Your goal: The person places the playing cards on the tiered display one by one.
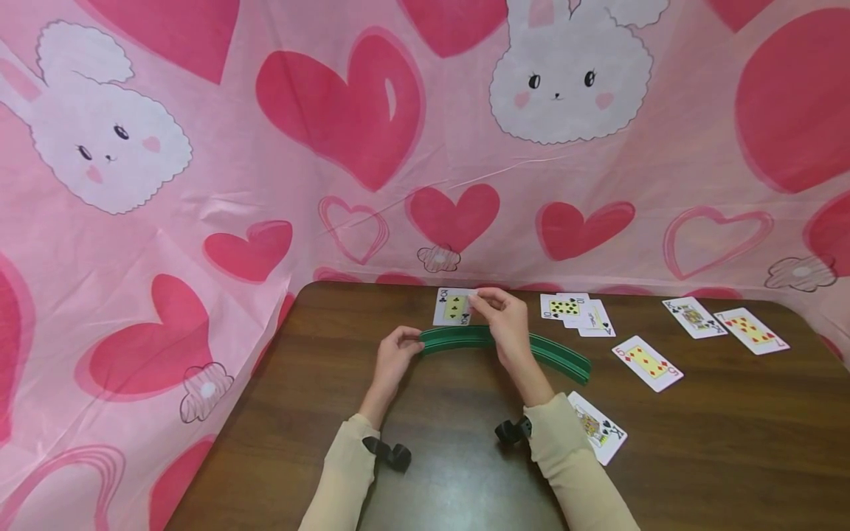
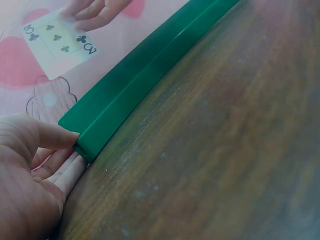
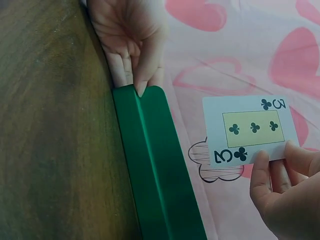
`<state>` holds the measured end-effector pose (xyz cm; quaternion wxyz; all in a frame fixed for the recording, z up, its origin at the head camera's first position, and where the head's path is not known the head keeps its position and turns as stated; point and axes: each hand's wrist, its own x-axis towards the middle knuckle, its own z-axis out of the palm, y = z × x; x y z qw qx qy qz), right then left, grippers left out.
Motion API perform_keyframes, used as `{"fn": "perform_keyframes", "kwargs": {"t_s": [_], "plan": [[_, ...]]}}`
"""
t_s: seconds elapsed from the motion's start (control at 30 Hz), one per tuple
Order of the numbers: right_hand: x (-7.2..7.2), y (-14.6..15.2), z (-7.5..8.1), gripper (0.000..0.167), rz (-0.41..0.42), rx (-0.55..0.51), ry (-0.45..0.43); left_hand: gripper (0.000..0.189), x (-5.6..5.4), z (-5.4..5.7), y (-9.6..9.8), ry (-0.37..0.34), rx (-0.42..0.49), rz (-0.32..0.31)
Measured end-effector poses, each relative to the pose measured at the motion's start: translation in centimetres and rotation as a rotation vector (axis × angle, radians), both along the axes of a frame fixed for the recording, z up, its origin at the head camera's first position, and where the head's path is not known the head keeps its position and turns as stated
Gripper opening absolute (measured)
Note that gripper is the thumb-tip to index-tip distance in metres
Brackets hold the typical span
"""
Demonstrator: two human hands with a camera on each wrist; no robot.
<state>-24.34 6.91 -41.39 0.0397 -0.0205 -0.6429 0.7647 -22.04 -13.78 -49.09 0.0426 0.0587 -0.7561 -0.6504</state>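
Note:
A curved green card holder stands on the brown table, with a groove along its length. My left hand pinches its left end, thumb on the near face and fingers around the end. Above the holder my right hand holds a three of clubs by one edge, between thumb and fingers. The card is lifted clear of the holder, its face towards me. In the head view my right hand and wrist hide part of the holder's middle.
Right of the holder lie overlapping cards with a ten of spades on them. Farther right are a king, a seven of diamonds and a five of diamonds. Another king lies partly under my right sleeve. A pink heart-print cloth hangs behind.

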Motion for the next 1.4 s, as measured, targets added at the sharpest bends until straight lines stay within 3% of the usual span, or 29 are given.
{"fn": "perform_keyframes", "kwargs": {"t_s": [0.77, 1.4], "plan": [[0.0, -0.6, -1.0, 0.026, 0.060, 0.076, -0.027, 0.015, 0.2, 0.0, 0.1, -0.004, -0.015, -0.002], [0.1, -1.2, -1.3, 0.022, 0.107, 0.105, 0.048, 0.018, 0.0, 0.0, 0.0, 0.006, 0.012, 0.001]]}}
